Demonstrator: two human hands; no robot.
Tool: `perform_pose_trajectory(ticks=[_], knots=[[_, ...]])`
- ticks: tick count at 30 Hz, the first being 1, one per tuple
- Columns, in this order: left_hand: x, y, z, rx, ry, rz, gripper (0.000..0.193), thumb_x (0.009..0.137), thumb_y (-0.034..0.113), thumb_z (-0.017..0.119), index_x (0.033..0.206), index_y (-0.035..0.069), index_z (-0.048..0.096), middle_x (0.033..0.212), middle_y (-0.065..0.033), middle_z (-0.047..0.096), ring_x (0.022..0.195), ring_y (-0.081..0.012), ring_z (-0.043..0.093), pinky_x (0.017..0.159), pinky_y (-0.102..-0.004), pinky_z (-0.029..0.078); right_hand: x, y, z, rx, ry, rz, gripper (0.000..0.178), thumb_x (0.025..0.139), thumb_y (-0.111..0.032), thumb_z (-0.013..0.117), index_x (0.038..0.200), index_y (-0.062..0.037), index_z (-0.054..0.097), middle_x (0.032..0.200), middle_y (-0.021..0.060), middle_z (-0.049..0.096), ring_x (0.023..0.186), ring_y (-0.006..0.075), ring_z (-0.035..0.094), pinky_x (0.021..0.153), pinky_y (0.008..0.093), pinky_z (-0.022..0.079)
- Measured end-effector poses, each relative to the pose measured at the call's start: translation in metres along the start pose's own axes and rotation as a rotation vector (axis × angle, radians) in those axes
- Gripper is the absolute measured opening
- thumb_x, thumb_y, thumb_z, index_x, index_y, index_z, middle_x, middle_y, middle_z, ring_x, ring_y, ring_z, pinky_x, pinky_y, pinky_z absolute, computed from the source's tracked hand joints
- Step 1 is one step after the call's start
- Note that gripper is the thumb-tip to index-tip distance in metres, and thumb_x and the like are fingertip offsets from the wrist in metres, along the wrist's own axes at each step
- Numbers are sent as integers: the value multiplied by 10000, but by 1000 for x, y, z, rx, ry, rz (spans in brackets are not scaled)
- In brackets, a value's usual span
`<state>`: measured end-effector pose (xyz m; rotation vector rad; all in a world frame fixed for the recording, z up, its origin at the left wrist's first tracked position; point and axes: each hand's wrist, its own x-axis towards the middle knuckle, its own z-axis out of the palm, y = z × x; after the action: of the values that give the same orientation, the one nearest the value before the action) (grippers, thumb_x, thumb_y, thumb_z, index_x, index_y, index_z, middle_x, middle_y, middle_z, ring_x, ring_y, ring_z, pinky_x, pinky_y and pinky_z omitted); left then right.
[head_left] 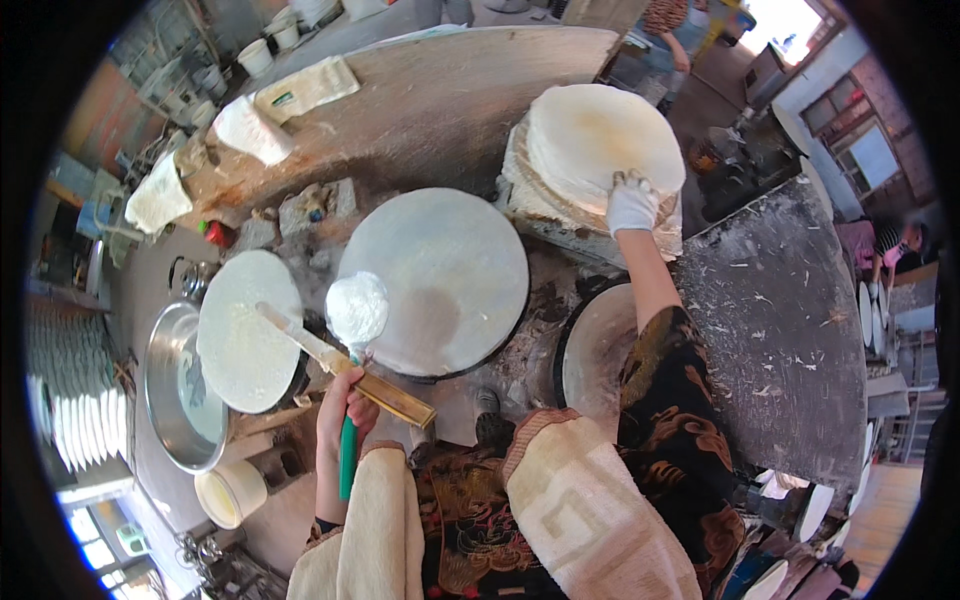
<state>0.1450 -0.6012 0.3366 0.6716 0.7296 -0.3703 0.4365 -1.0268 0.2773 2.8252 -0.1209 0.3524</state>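
My left hand is closed around a wooden-handled scraper and a green-handled ladle. The scraper's pale blade reaches over a round white sheet at the left, and the ladle's whitish bowl hangs over the near left edge of a large round griddle. The griddle's surface is pale, with a darker patch towards the near side. At the back right, my gloved right hand rests on the near edge of a thick stack of round white flatbreads, its fingers spread and slightly bent on top.
A steel basin and a cream bucket stand at the left, beside the round white sheet. Another round griddle lies below my right forearm. A dark table fills the right. Cloths hang over a low wall. Other people are farther back.
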Motion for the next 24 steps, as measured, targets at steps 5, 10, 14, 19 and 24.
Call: perform_pose_trajectory(ticks=[5,10,14,19,24], knots=[[5,7,-33,-23,-83,9,386,897,212,517,550,163,356,399,44,344,293,-82,330,286,-210,256,-56,-70,-37,742,-290,-106,513,851,-340,547,1276,-62,476,1215,172,532,1045,252,548,892,391,423],[-6,16,-72,20,32,162,338,881,192,547,595,145,374,412,38,330,321,-70,333,300,-220,272,-158,-215,-154,1192,-1026,-864,573,827,-408,579,1241,-20,506,1136,238,572,1022,306,575,892,360,432],[-5,30,-129,-30,-22,362,180,891,172,534,754,94,448,464,45,343,341,-63,319,306,-198,260,-253,-338,-201,1159,-757,-1195,635,800,-268,565,1335,-6,342,1173,266,507,1038,402,523,890,400,430],[-27,82,-241,-343,-299,364,541,913,527,419,524,160,343,415,65,286,316,-45,276,297,-170,214,-308,-464,-222,1398,-725,-891,452,874,-185,500,1309,-83,431,1193,267,500,1037,379,543,882,376,439],[-22,160,-397,-433,95,561,237,944,309,472,833,102,439,491,54,351,359,-44,314,314,-186,268,-311,-603,-258,1039,-801,-874,416,934,-282,391,1281,-60,448,1121,258,555,1020,399,548,904,390,436]])
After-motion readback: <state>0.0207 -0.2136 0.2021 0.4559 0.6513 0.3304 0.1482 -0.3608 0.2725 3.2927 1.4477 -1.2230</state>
